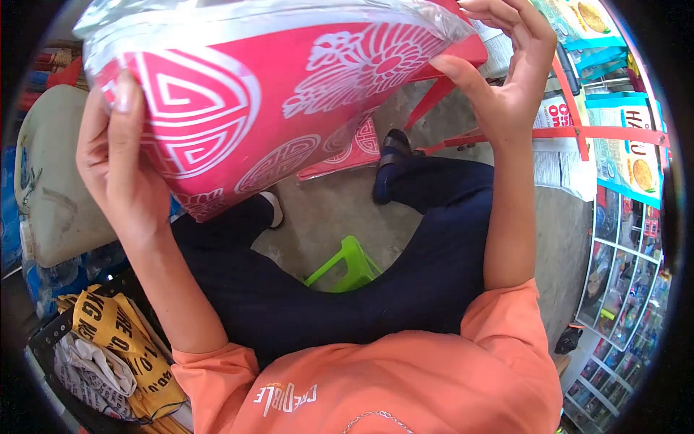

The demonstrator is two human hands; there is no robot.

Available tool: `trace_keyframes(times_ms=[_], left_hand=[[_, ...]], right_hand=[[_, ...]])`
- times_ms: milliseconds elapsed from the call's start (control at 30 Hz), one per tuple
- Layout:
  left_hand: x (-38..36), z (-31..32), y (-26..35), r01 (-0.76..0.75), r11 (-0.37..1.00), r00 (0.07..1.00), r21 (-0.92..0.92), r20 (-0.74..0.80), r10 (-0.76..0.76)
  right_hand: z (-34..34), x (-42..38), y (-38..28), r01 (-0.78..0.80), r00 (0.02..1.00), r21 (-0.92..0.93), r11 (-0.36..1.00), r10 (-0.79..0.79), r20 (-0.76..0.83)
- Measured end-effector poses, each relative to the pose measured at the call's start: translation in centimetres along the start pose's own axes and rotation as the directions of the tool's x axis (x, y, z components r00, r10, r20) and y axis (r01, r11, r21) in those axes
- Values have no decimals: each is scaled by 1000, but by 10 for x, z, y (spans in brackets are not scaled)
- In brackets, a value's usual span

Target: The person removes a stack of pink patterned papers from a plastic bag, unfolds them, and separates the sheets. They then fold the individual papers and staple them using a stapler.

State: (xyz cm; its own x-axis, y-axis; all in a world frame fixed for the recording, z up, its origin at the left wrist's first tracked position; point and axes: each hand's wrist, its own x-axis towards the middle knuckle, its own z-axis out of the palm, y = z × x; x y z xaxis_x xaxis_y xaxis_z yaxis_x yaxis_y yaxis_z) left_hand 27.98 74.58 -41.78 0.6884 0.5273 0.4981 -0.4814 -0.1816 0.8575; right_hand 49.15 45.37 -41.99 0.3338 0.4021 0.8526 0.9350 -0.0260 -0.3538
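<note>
A pinkish-red pack with white round and flower-like patterns [289, 137], wrapped in clear plastic, is held up tilted before me. My left hand [123, 159] grips its left end, thumb on the front and the other fingers mostly hidden behind. At the pack's upper right corner is my right hand [513, 72], its thumb and fingers spread apart. Whether those fingertips touch the plastic is hard to make out. On the floor beneath lies a similar red patterned pack [354, 152], partly covered by the raised one.
A green plastic stool [350, 264] shows between my legs. Behind the pack stands a red plastic piece of furniture [434, 98]. At left are a grey-beige container [61, 173] and a crate with yellow printed bags [119, 340]. Hanging packets [625, 145] and a display rack [622, 267] line the right.
</note>
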Motion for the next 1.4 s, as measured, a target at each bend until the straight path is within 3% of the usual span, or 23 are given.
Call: trace_keyframes(times_ms=[267,367,500,733,833,900,1167,1400], left_hand=[[1,-23,6,30,976,999,-215,-15,-34],[0,-29,4,34,967,994,-251,-97,-60],[-1,-47,1,51,932,999,-358,29,-44],[-5,-53,-2,63,964,977,-259,-181,-112],[-4,-53,0,73,944,986,-321,-120,-117],[0,-47,0,74,970,976,-232,-184,-118],[9,-20,-2,88,994,975,-61,-201,-98],[9,-12,-5,84,996,985,3,-152,-83]], right_hand=[[-9,9,-4,316,949,-303,899,-301,95],[-9,10,-5,334,940,-331,882,-338,48],[-13,13,-9,335,936,-398,854,-352,33],[-12,16,-18,318,940,-438,841,-340,30],[-13,13,-19,272,956,-421,865,-291,18],[-16,12,-21,258,961,-446,857,-275,27],[-15,18,-29,347,894,-561,752,-445,-44],[-16,7,-16,221,952,-411,884,-287,-106]])
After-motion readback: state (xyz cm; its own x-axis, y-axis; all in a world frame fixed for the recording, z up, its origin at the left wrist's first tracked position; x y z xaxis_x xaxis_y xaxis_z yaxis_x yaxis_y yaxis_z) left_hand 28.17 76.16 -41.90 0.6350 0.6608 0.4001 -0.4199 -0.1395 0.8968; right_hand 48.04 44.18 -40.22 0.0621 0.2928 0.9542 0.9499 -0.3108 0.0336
